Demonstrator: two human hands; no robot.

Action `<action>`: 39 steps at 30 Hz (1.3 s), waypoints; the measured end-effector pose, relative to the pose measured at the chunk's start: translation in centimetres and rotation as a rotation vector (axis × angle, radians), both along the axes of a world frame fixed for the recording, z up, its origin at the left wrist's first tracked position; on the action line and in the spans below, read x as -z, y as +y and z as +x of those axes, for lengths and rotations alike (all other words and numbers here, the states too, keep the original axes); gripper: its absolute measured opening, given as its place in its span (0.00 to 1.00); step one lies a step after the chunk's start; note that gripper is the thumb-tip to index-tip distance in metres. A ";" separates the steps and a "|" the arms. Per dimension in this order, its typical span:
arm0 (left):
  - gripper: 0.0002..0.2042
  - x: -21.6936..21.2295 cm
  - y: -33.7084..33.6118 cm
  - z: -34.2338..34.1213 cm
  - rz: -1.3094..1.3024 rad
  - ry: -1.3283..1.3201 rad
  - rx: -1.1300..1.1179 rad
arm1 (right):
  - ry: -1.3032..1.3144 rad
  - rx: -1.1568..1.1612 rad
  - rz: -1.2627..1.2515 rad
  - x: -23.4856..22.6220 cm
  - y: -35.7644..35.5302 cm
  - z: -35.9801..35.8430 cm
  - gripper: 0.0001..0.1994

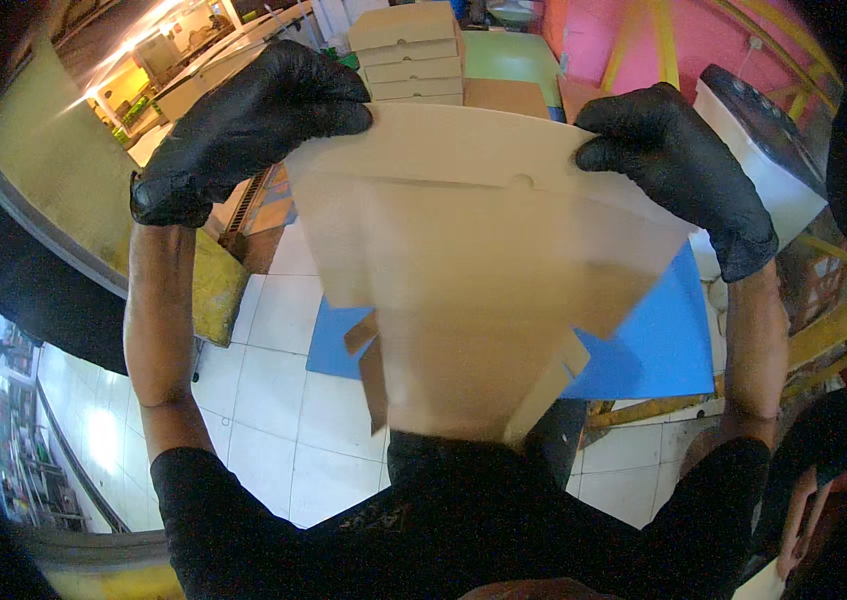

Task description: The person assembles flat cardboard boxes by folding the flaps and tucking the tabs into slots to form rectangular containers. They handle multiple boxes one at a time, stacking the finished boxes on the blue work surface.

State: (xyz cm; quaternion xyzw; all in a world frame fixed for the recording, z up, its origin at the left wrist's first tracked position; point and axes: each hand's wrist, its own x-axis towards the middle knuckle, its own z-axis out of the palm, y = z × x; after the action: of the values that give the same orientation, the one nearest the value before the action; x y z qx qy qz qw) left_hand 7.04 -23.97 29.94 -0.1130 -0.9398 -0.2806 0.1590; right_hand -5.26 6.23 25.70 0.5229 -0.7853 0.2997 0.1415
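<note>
- While held up at chest height over the white tiled floor (pixel 274 400), flat cardboard box blank (pixel 484 280) pinched at both top corners, lower flaps hanging loose toward the body.
- Left hand (pixel 244 125), black-gloved, clenched over the blank's top left corner; fingers (pixel 329 105) curled onto the near face, thumb hidden behind.
- Right hand (pixel 679 165), likewise gloved, gripping the blank's top right corner, fingers (pixel 609 135) folded over the top edge.
- Judged from the grip: a fold of the top panel along the crease just below the fingers, near the small half-round notch (pixel 521 183) cut in that crease.
- To do it well: keep both hands level so the crease bends straight rather than slanting across the blank.
- Press along the scored line only, thumbs close to it, never on the open panel below, which would buckle.
- Mind the loose side flaps (pixel 374 375) at the blank's lower left and lower right; let dangle free, not caught against the shirt.
- Beyond the blank's top edge, a stack of finished boxes (pixel 412 55); below and behind the blank, a blue sheet (pixel 659 345) on the floor; right of the blank, a white appliance (pixel 769 150).
- Firm pinch, no crushing of the corners.
</note>
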 end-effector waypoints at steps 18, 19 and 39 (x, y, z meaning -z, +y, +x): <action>0.32 9.3 4.3 -5.6 -0.651 0.667 -0.064 | -0.642 0.539 -0.231 15.7 3.4 -0.6 0.16; 0.32 13.7 5.6 -4.7 -0.545 0.522 0.081 | -0.695 0.558 -0.195 18.2 3.7 0.3 0.15; 0.21 32.1 13.7 -1.4 -0.344 -0.041 0.296 | -0.423 0.308 0.045 27.2 8.1 5.9 0.18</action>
State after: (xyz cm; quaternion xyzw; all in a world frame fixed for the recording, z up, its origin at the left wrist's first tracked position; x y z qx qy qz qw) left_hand 5.68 -10.25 -2.20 -0.2693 -0.9500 -0.1389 0.0753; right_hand 0.59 14.32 -1.46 0.3257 -0.8744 0.3596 0.0063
